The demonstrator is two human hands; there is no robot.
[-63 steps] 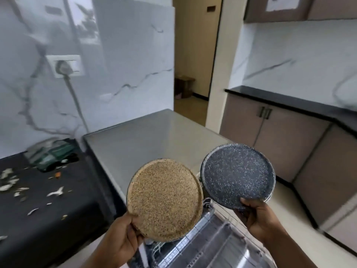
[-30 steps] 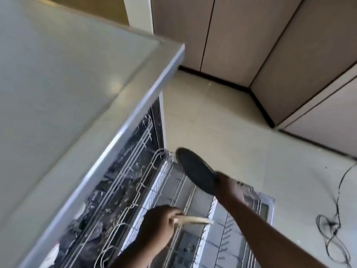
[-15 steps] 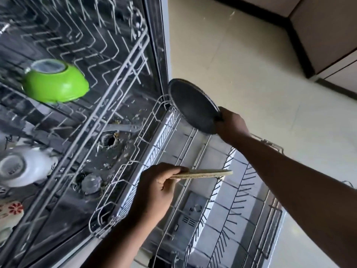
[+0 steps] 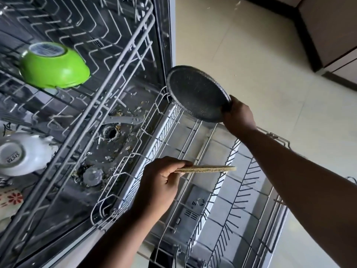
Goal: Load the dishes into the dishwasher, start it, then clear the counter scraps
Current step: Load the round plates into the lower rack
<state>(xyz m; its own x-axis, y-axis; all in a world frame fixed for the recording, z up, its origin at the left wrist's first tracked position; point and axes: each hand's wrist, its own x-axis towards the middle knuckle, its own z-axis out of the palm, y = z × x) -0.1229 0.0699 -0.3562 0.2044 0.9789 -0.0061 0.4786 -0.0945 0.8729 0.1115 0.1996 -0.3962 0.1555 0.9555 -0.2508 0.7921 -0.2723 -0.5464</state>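
Now that I've leaned down from the desk, my right hand [image 4: 238, 117] grips the dark plate [image 4: 197, 93] and my left hand [image 4: 160, 182] pinches the tan plate [image 4: 206, 168] over the pulled-out lower rack [image 4: 222, 200], ready for slotting.

Two bowls [image 4: 55, 65] [image 4: 23, 153] sit upturned in the upper rack [image 4: 108, 78] at the frame's left, one above the other. The lower rack [image 4: 222, 200] is pulled out at lower centre. Over it, the left hand [image 4: 160, 184] grips one plate [image 4: 205, 168] edge-on, and the right hand [image 4: 238, 115] grips another plate [image 4: 197, 92] higher, toward upper centre
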